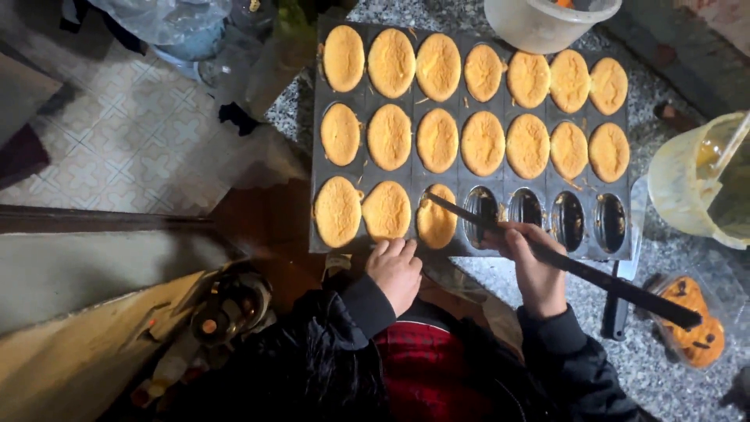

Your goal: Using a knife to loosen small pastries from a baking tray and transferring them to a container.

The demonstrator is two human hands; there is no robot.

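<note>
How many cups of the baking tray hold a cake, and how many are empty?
Cups of the dark baking tray:
Holding an oval golden cake: 17
Empty cups: 4
Total: 21
The right hand holds a long dark blade at the third cake of the near row.

Seen from above, both arms in dark sleeves reach forward from the body. The left hand (396, 270) lies knuckles up, its fingers (388, 248) curled downward at the front. The right hand (535, 266), set well apart from it, is clenched in a fist, thumb side turned inward, wrist straight.
</note>
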